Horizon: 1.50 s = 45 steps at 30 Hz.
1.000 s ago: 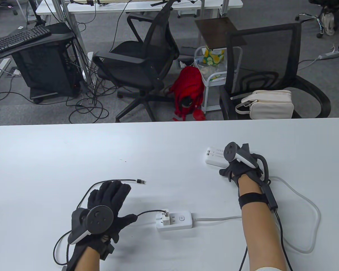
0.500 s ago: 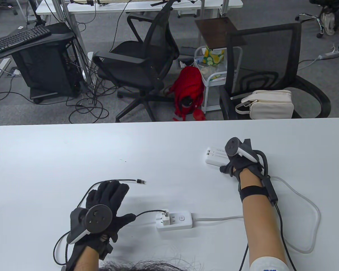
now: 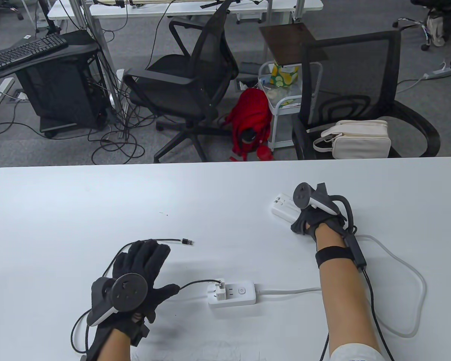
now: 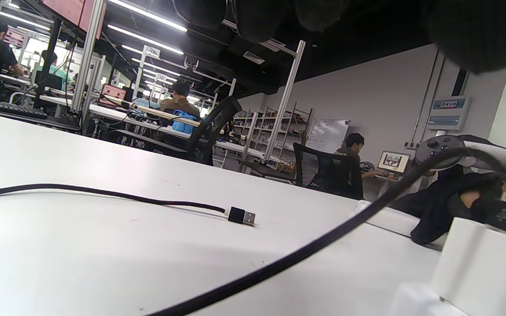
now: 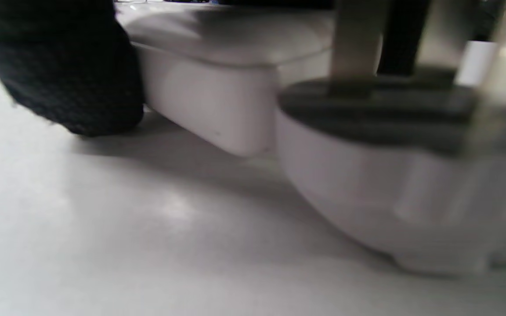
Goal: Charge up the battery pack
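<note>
1. Right hand (image 3: 315, 220) is on the white battery pack (image 3: 283, 206), fingers wrapped over its near end. From above it looks like a hold, but the tracker covers the fingers, so I can't tell how tight it is. In the right wrist view a gloved fingertip (image 5: 59, 74) sits right against the pack's side.

2. What changed: over the last second the pack has swung a bit and slid slightly toward the left, and the hand went with it. My guess is it's being turned so its port end faces the cable.

3. Left hand (image 3: 139, 274) lies flat on the table with fingers spread, holding nothing, and has barely budged.

4. The black cable's free plug (image 3: 187, 242) lies loose just past the left fingertips, well apart from the pack. Its other end runs to the white charger (image 3: 219, 287) in the power strip (image 3: 233, 293). So nothing's connected yet.

5. Surface is a plain white table (image 3: 60, 203). Beyond it: office chairs, a red bag (image 3: 250, 120) on the floor, a cream handbag (image 3: 360, 139) on a chair seat.
</note>
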Motion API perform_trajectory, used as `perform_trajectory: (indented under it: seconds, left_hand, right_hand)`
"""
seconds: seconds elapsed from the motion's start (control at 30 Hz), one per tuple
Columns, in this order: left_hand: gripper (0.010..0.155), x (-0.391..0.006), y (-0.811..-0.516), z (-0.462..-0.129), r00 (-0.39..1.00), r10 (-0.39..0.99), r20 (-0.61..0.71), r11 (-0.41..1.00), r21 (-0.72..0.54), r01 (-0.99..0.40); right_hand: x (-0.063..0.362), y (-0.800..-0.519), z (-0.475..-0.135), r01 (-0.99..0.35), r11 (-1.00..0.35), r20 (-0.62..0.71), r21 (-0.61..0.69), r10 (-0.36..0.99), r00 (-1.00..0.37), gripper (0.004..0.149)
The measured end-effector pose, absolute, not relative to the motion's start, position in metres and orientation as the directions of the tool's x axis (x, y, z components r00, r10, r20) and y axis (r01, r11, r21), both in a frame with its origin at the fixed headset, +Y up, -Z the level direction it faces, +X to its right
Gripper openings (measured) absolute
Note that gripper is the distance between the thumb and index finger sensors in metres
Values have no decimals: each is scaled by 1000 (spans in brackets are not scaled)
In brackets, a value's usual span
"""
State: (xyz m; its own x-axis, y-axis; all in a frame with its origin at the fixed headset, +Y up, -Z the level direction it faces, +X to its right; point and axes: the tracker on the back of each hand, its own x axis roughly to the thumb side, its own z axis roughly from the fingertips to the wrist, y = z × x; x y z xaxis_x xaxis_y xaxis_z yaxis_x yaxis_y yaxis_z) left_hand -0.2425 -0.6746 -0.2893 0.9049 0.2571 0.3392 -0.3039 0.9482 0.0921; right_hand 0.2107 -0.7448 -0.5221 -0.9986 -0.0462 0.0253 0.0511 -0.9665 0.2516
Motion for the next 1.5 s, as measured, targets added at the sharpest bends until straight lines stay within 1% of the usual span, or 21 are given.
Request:
perform_trajectory:
  seconds: [0.2,0.37,0.43,0.47,0.5,0.53,0.57,0.63,0.7,0.83,0.9,1.13,1.2,1.3,1.4,1.5]
  left_hand:
    - [91,-245,-676,-290,904,269,334,946,88,-313]
    - [91,-246,-676,-290,901,278,333,943,85,-322]
    - [91,-246,-676,-290,899,280,336,942,87,-326]
    - [91,-246,-676,-290,898,281,338,941,87,-327]
    - [91,-246,-676,-290,897,282,340,940,87,-329]
    - [91,-246,-676,-290,897,282,341,940,88,-329]
    - [91,-246,-676,-290,896,283,342,940,89,-330]
    - [90,-246,-677,-290,895,285,343,939,87,-332]
    - [90,-246,-678,-290,895,288,341,939,85,-335]
    - [90,-249,-681,-292,895,299,332,937,76,-341]
    - [90,-250,-683,-293,895,303,328,937,70,-343]
    - [90,-250,-685,-294,895,310,321,937,59,-345]
    - [89,-249,-685,-294,895,310,320,937,59,-346]
    - [88,-247,-686,-295,894,311,323,937,52,-345]
    - [86,-243,-690,-297,891,306,334,940,44,-339]
    - [79,-242,-692,-299,890,315,329,936,48,-349]
  right_hand:
    - [203,-741,-509,115,-972,73,204,-102,-992,89]
    - [207,-733,-493,69,-978,92,198,-51,-994,87]
    - [211,-731,-483,59,-982,109,181,-40,-993,93]
    - [213,-730,-478,59,-988,114,146,-43,-993,105]
    - [215,-730,-474,21,-988,121,155,-2,-993,109]
    - [216,-730,-470,-21,-985,108,173,40,-993,110]
    - [217,-730,-462,-55,-984,115,168,75,-991,110]
    - [218,-727,-451,-47,-992,147,119,64,-987,110]
    - [219,-724,-438,-67,-994,173,90,81,-982,110]
    - [222,-716,-408,-188,-982,211,5,185,-960,109]
    - [223,-711,-396,-225,-974,228,-29,213,-950,109]
    - [222,-701,-354,-308,-940,300,-144,255,-919,108]
    - [220,-703,-340,-366,-917,327,-157,302,-896,108]
    - [216,-707,-324,-411,-898,358,-158,336,-871,108]
    - [212,-714,-311,-406,-893,382,-192,313,-869,108]
    - [211,-722,-303,-402,-888,392,-224,295,-871,108]
